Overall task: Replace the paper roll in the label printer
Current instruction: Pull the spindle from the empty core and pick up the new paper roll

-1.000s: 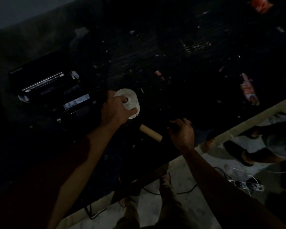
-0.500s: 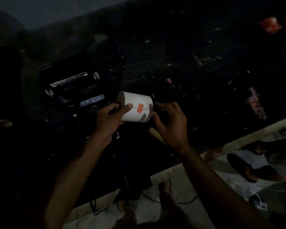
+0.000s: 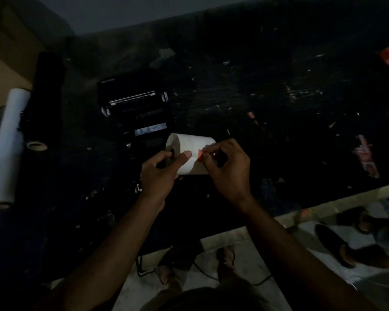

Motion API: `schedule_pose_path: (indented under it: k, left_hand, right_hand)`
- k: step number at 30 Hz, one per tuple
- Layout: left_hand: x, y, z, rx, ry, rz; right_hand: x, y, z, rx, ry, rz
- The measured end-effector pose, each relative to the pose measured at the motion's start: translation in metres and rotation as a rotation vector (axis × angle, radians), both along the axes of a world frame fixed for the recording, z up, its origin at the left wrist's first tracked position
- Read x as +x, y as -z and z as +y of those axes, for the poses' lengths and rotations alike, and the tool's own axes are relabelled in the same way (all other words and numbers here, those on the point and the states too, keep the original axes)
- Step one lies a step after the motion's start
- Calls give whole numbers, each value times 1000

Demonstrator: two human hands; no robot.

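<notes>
A white paper roll point(image 3: 192, 145) lies sideways in the air over the dark table, just in front of the black label printer point(image 3: 136, 108), whose lid stands open. My left hand point(image 3: 160, 173) grips the roll's left end, thumb on its side and a finger at the core hole. My right hand point(image 3: 228, 169) pinches a small orange sticker tab point(image 3: 200, 154) on the roll's surface. The printer's paper bay is too dark to read.
A long white roll point(image 3: 6, 144) and a black roll point(image 3: 46, 102) lie at the table's left. Torn wrappers point(image 3: 366, 158) and scraps litter the dark table point(image 3: 279, 104) on the right. The table's pale front edge point(image 3: 323, 206) runs bottom right; shoes and cables lie on the floor.
My left hand lifted the roll off the table and turned it sideways. My right hand came over from the table and now pinches the orange tab. The view shifted left.
</notes>
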State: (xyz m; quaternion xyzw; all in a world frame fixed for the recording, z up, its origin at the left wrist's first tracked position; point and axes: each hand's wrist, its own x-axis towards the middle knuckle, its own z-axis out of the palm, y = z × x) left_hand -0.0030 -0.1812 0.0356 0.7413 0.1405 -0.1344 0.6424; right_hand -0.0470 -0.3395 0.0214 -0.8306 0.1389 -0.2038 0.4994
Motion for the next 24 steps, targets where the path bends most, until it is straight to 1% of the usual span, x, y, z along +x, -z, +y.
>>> schedule_pose_path:
  k: [5, 7, 9, 11, 13, 14, 16, 18, 19, 21, 24]
  left_hand:
    - [-3, -3, 6, -83, -37, 74]
    - [-4, -3, 10, -124, -55, 86]
    - [-5, -1, 16, -155, -72, 95]
    - [-5, 1, 23, -176, -95, 104]
    - [-6, 4, 31, -174, -108, 104]
    - [-6, 5, 35, -171, -109, 99]
    - [-8, 7, 42, -168, -117, 95]
    - [-10, 8, 48, -179, -134, 98]
    - [-11, 9, 50, -186, -141, 102]
    - [-13, 11, 54, -200, -156, 110]
    - [-17, 14, 58, -227, -173, 127]
  right_hand:
    - [-7, -11, 8, 227, 21, -38]
    - [-5, -7, -2, 294, 110, -43]
    - [-4, 14, -23, 301, 203, 27]
    - [-10, 44, -47, 190, 218, 186]
    - [-22, 71, -63, 84, 150, 329]
    - [-28, 86, -67, 20, 94, 361]
    - [-34, 111, -71, -200, -9, 422]
    - [-33, 138, -70, -446, -26, 518]
    - [-32, 147, -69, -488, -14, 572]
    - [-31, 155, -63, -472, 18, 605]
    - [-36, 151, -51, -467, 46, 564]
